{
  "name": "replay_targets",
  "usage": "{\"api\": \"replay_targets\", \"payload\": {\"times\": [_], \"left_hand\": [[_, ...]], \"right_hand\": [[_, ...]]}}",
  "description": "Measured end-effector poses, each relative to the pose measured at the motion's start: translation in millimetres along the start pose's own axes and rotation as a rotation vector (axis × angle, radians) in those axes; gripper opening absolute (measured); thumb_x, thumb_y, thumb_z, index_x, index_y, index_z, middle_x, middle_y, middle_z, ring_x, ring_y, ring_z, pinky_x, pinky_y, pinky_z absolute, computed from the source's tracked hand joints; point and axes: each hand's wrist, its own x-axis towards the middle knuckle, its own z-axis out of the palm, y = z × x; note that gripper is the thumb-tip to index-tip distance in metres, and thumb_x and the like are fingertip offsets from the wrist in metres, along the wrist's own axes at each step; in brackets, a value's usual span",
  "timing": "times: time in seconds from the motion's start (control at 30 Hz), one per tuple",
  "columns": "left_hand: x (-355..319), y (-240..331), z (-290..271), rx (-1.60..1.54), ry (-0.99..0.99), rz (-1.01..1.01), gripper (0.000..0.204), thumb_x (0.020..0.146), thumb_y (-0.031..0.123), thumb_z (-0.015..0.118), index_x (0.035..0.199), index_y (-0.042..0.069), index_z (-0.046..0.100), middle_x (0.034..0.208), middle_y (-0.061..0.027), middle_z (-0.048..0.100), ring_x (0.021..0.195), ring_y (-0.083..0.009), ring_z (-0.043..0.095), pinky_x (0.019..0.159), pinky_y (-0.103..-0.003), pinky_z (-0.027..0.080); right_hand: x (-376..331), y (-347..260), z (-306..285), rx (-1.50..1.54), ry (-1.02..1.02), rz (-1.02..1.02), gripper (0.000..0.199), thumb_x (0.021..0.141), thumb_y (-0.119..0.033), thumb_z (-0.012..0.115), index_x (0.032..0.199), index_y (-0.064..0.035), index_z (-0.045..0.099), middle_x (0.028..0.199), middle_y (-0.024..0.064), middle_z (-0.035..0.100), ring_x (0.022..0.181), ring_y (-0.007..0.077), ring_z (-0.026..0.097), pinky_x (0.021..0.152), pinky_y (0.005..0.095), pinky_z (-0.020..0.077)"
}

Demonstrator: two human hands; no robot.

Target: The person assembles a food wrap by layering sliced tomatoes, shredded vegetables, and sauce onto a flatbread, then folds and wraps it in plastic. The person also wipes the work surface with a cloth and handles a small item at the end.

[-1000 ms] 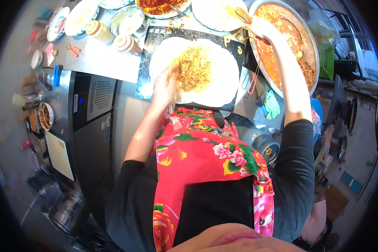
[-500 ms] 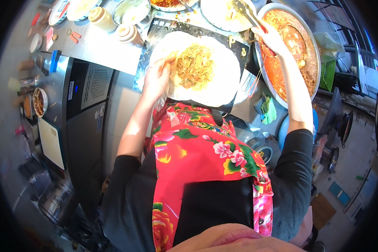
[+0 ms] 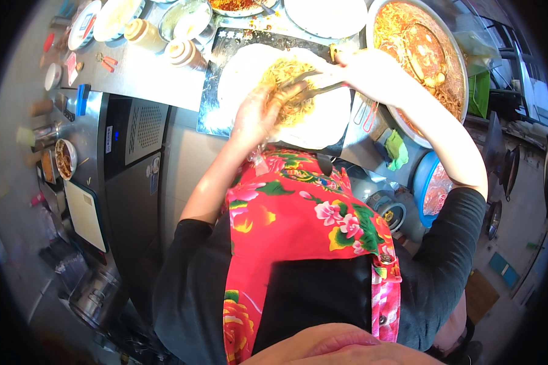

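On a dark board (image 3: 210, 115) lies a wide, pale round wrapper (image 3: 240, 70) with a heap of yellowish shredded filling (image 3: 286, 70) at its middle. My right hand (image 3: 374, 76) is closed around metal tongs (image 3: 326, 88), whose tips reach leftward over the heap. From the left, my left hand (image 3: 256, 115) lies against the filling's near-left side, beside the tong tips. Blur hides whether its fingers pinch anything. Something thin and clear, like a plastic glove's cuff, shows at that wrist.
A large metal basin (image 3: 464, 91) of red, oily food stands at the right. Behind the board are a white plate (image 3: 326, 15), a metal bowl (image 3: 186, 18) and two squeeze bottles (image 3: 186, 53). A green cloth (image 3: 397, 151) lies near the basin; a blue tub (image 3: 429, 191) stands lower.
My right hand has come left and nearer with the tongs, from the white plate to the filling. My left hand has shifted right, from the wrapper's left part onto the heap's edge.
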Motion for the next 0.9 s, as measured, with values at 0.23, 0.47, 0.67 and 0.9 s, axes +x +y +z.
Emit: {"api": "replay_targets", "payload": {"times": [0.23,0.47,0.67,0.9], "left_hand": [[2.3,33.4,11.2,0.246,-0.056,-0.103,0.051,0.086,0.018,0.072,0.131,-0.001,0.057,0.125,-0.0239,0.061,0.115,-0.0376,0.060,0.102,-0.042,0.048],[5.9,42.8,-3.5,0.202,-0.113,-0.118,0.052,0.087,0.012,0.070,0.133,-0.006,0.053,0.131,-0.0277,0.057,0.120,-0.0416,0.056,0.107,-0.043,0.042],[-8.7,37.3,-15.2,0.182,-0.074,0.034,0.044,0.090,0.014,0.072,0.128,-0.004,0.058,0.119,-0.0183,0.064,0.112,-0.0276,0.060,0.099,-0.037,0.046],[3.4,37.5,-24.6,0.213,-0.086,0.081,0.037,0.090,0.016,0.071,0.119,-0.004,0.062,0.108,-0.0179,0.068,0.095,-0.0301,0.067,0.087,-0.039,0.053]], "right_hand": [[25.8,53.0,36.8,0.240,0.120,0.555,0.047,0.087,-0.025,0.066,0.131,-0.0129,0.054,0.097,0.0115,0.064,0.084,0.0292,0.065,0.072,0.0398,0.0530],[47.4,6.7,56.6,0.340,0.149,0.730,0.025,0.085,-0.019,0.065,0.107,-0.0064,0.065,0.098,0.0128,0.065,0.086,0.0312,0.064,0.074,0.0424,0.0512],[-126.1,-128.1,50.6,0.727,0.420,0.427,0.007,0.085,-0.013,0.064,0.086,-0.0061,0.067,0.076,0.0130,0.061,0.069,0.0300,0.064,0.060,0.0415,0.0536],[-226.3,-138.3,195.6,0.365,0.186,1.539,0.047,0.090,-0.042,0.067,0.124,-0.0094,0.059,0.110,0.0200,0.059,0.094,0.0394,0.065,0.080,0.0481,0.0536]]}}
